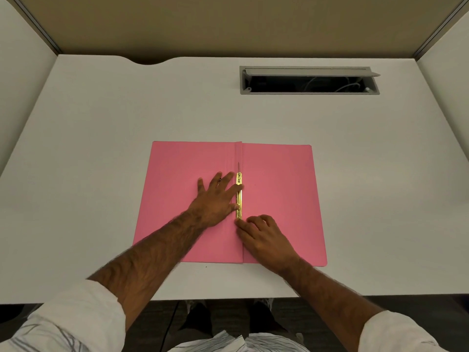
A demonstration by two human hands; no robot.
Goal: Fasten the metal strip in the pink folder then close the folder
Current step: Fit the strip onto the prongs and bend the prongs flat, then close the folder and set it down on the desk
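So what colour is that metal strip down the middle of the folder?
Shiny gold, brass-like: the metal strip shows clearly in the head view.

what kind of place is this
Most likely an office cubicle: a white desk walled by partition panels, with an open cable hatch set into its top and a pink folder laid open.

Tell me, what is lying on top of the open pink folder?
On the pink folder lie a gold metal strip along the fold, the left hand and the right hand. The hands hide whatever lies beneath them.
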